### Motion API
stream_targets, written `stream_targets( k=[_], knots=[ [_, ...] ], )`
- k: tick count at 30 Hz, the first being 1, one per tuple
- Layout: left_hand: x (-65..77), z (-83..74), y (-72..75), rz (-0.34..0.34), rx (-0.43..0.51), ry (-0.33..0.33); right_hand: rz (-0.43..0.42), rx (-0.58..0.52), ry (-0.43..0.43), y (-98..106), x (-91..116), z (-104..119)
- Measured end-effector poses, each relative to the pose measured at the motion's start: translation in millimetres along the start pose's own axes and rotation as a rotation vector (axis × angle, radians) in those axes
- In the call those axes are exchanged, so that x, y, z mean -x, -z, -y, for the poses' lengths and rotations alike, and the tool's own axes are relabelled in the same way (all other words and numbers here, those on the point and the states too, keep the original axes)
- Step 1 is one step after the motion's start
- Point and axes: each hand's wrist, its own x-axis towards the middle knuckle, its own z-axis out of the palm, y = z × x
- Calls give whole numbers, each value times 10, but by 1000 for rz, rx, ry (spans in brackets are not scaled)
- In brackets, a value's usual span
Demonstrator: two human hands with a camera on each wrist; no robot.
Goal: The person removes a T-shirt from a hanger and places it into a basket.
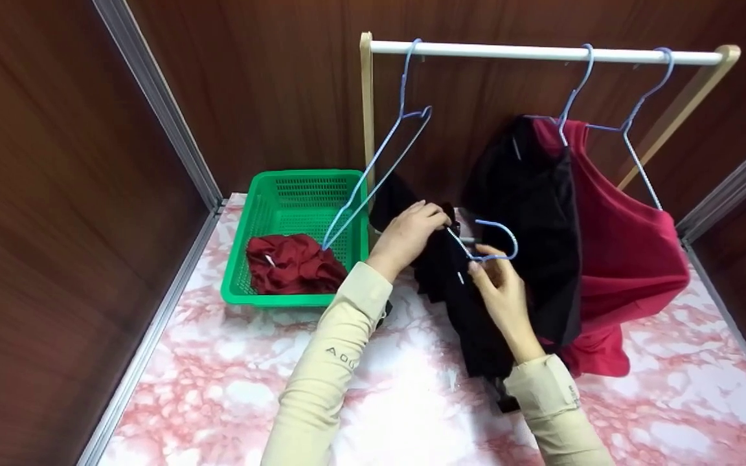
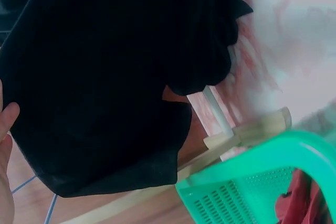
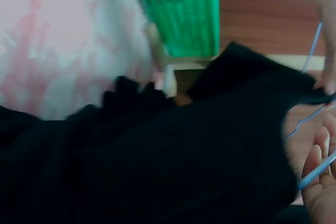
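Note:
A black garment hangs down from a blue wire hanger held in front of the clothes rack. My left hand pinches the garment's upper edge beside one arm of the hanger. With thumb and fingers, my right hand grips the hanger just below its hook, which points up and right. In the left wrist view the black cloth spreads wide, with left fingertips at its edge. The right wrist view shows the blue wire across the right hand's curled fingers. Folds hide much of the hanger.
A white rail on wooden posts carries an empty blue hanger at left, a black garment and a red garment at right. A green basket holds dark red cloth. Wood panels enclose the marbled surface.

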Motion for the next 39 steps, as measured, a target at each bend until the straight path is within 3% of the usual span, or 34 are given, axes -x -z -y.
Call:
stream_targets(
  k=[7, 16, 20, 23, 34, 39],
  knots=[
    [-12, -16, -3, -77, 164, 68, -47, 166, 111, -55, -68, 70],
    [-8, 65, -25, -235, 315, 332, -132, 350, 210, -29, -13, 17],
    [23, 108, -57, -315, 306, 380, -181, 471, 181, -13, 23, -22],
    [54, 134, -95, -364, 291, 404, -191, 501, 134, -10, 44, -41],
    [167, 218, -130, -485, 346, 694, -180, 476, 43, 33, 91, -129],
    [209, 292, -126, -502, 411, 759, -152, 500, 18, 67, 101, -184]
  ],
)
